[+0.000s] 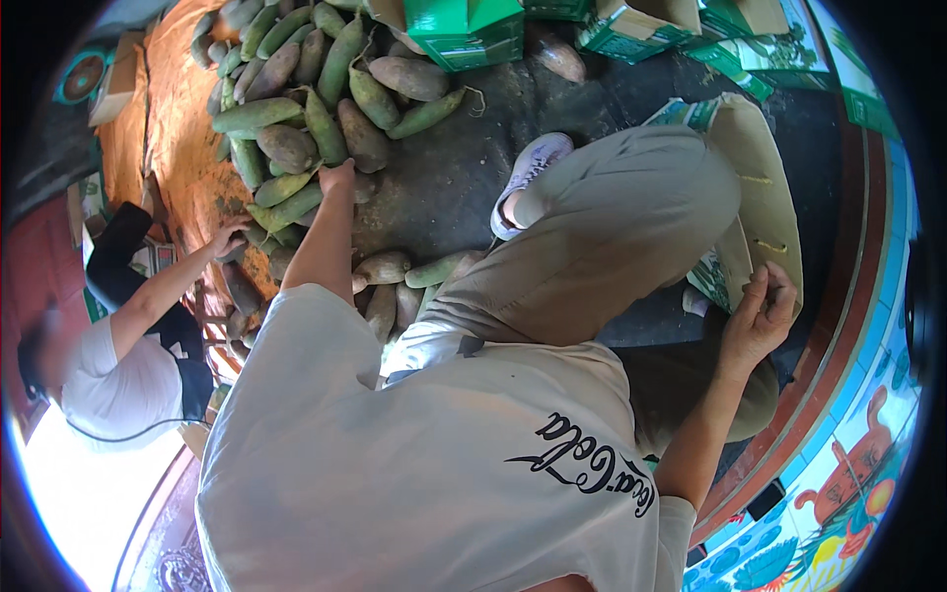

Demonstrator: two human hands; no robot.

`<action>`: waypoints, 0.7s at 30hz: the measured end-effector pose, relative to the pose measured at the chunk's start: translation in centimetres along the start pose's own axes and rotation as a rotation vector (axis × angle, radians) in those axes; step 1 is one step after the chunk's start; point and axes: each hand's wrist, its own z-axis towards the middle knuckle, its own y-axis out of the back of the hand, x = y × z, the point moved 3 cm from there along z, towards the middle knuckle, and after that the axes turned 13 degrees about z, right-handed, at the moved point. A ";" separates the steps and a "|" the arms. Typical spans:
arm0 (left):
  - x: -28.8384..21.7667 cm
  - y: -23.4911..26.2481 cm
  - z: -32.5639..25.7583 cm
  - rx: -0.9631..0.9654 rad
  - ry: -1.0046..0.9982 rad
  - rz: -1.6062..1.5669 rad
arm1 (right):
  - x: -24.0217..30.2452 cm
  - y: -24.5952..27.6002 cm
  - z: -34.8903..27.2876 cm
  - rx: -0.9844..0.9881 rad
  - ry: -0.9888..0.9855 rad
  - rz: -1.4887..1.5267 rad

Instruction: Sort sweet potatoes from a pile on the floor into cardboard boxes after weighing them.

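A heap of long green and reddish-brown radishes (286, 148) lies at the upper left. My left hand (336, 178) reaches into it and closes round the lower end of a green radish (324, 128); its fingers are partly hidden. On the right, an open cardboard box (774, 192) with yellow cord handles leans beside my raised knee. My right hand (760, 321) pinches the lower edge of its flap between thumb and fingers. My leg covers most of the box's inside, so I cannot tell what it holds.
Green printed boxes (464, 30) stand along the far side, with a loose radish (557, 54) near them. At the left another person (128, 345) reaches a hand (232, 237) to the heap. More radishes (385, 271) lie by my left leg. A painted wall (848, 474) curves along the right.
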 end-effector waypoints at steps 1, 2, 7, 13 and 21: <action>0.0 -0.4 0.8 0.009 -0.010 0.008 | -0.3 0.5 -0.2 -0.007 -0.009 -0.011; 0.3 -0.5 1.6 -0.002 0.053 -0.023 | -0.7 1.2 -0.5 -0.023 -0.044 -0.011; -3.4 -3.2 -0.8 0.341 0.038 -0.240 | -2.2 5.0 -1.2 -0.058 -0.087 -0.162; -2.3 -1.0 -1.3 0.254 0.169 -0.329 | -3.4 6.3 -0.2 -0.018 -0.004 -0.322; -3.8 0.6 -12.3 0.728 0.155 -0.885 | -7.7 5.5 -0.9 0.181 0.031 -0.362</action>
